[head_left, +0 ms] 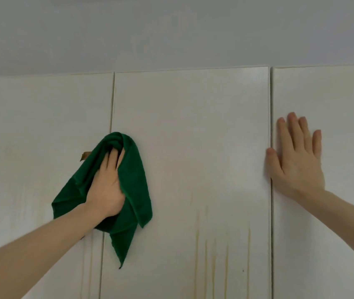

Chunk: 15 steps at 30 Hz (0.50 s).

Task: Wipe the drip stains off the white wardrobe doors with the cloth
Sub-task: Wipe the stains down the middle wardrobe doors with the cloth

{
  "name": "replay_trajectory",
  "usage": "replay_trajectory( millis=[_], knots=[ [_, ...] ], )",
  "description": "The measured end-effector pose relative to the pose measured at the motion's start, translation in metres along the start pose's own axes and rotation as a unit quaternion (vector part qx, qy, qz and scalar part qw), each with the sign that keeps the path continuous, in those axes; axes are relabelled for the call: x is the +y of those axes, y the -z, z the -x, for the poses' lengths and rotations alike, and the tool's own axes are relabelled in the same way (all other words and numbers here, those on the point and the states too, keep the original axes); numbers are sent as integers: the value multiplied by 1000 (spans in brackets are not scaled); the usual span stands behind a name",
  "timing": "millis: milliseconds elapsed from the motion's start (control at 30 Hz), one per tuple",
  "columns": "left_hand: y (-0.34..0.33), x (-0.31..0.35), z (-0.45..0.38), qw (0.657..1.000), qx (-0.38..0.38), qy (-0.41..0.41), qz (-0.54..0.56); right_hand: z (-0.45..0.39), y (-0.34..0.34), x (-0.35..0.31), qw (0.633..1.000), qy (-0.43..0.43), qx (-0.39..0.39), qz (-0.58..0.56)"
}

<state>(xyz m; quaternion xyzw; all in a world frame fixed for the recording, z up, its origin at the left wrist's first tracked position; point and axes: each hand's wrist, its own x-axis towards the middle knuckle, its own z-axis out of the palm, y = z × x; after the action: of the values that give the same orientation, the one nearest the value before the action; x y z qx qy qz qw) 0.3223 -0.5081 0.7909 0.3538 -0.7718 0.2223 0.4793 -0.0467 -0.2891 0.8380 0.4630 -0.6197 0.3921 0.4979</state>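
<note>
White gloss panels are filling the view, and going from the left, the left door [42, 137] is showing faint yellowish streaks low down beside the gap. Over that gap, the left hand [107, 186] is pressing the green cloth [133, 169] against the wardrobe, its fingers bunched together and curling into the folds, the fingertips hidden in the fabric. The cloth is straddling the seam between the left door and the middle door [193, 126], with a loose corner hanging down below the wrist. On the lower part of the middle door, yellow drip stains [215, 251] are running in thin vertical lines. Past the next gap, the right hand [299, 160] is lying flat on the right door [333, 104], fingers straight and slightly spread, the thumb reaching over the seam.
</note>
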Motion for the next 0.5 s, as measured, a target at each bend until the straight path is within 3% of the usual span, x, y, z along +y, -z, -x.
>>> replay_trajectory(
  millis=[233, 367, 500],
  knots=[
    [-30, 57, 34, 999, -41, -18, -10, -1, -5, 0, 1000, -2, 25, -8],
    [-42, 93, 36, 996, -65, 0, 64, 0, -7, 0, 999, 5, 37, -11],
    [-41, 132, 23, 993, -54, -47, 93, 0, -7, 0, 999, 1, 47, -12]
  ],
)
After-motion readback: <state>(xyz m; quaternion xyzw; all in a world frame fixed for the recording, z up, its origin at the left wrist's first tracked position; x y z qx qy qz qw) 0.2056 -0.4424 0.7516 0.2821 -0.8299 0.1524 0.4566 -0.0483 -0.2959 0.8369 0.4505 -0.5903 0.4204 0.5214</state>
